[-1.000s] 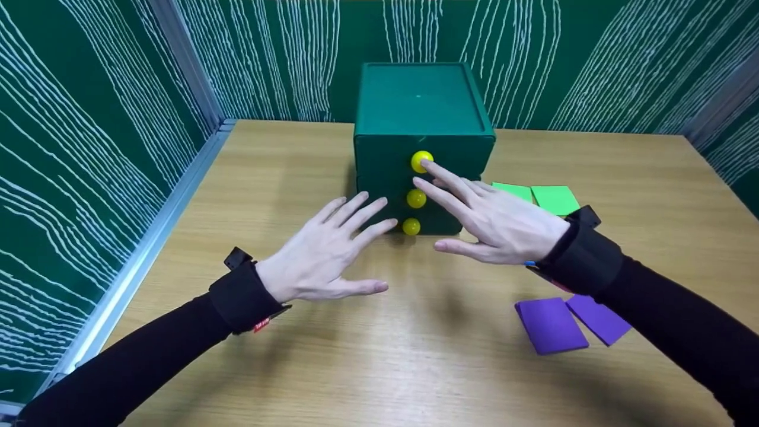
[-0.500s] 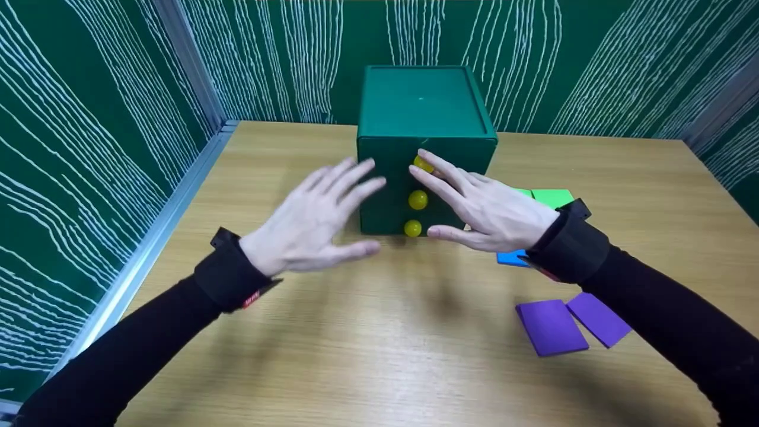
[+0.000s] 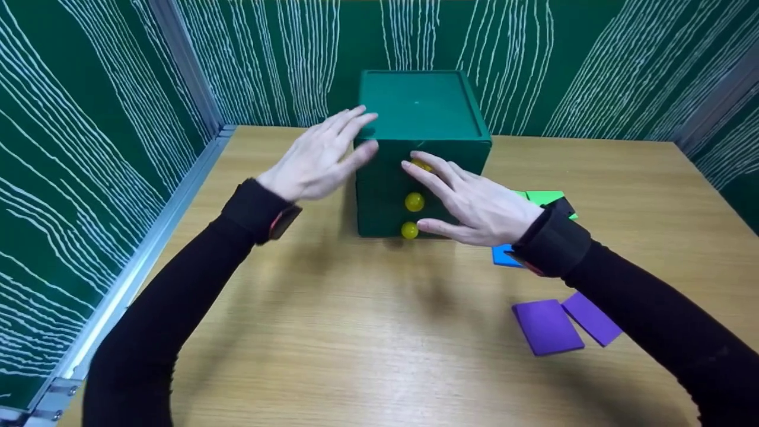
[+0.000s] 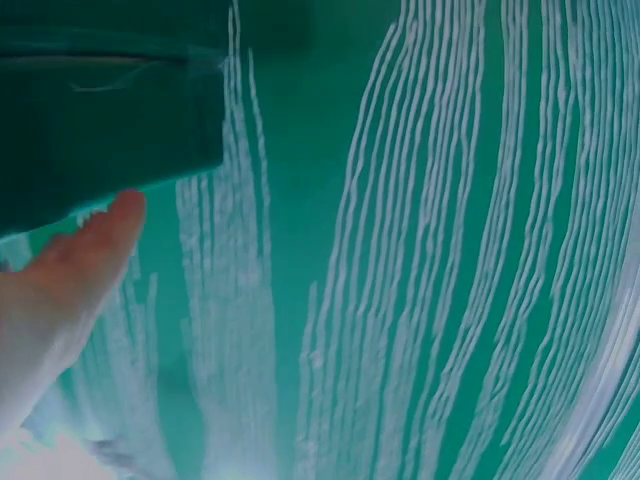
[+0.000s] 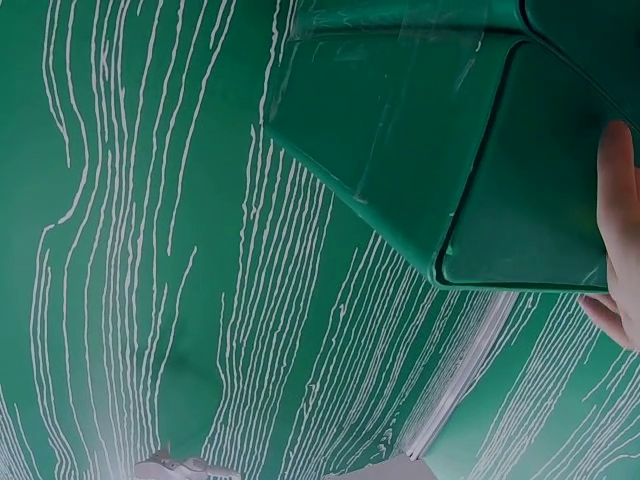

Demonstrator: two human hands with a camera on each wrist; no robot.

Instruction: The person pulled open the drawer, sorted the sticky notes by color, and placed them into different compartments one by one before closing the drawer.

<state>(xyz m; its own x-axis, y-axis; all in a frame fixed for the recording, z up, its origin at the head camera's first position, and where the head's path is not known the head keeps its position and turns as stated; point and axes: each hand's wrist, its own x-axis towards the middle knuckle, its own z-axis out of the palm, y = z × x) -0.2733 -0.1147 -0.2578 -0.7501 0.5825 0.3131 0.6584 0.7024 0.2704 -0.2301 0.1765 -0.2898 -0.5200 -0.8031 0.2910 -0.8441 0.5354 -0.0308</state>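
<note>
In the head view's upper centre stands the green box [image 3: 412, 129]. At its left edge is the left hand [image 3: 317, 159], fingers straight; before its front, the right hand [image 3: 479, 204], fingers straight too.

The box [image 3: 391, 172] is green, its knobs [image 3: 414, 202] yellow, the walls [image 3: 359, 41] white-streaked green.

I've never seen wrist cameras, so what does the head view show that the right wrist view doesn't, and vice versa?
Only the head view shows the left hand, the purple pieces and the tabletop. Only the right wrist view shows a whitish object at its bottom edge, too unclear to name. Both show the right hand, the green box and the white-lined green wall.
</note>
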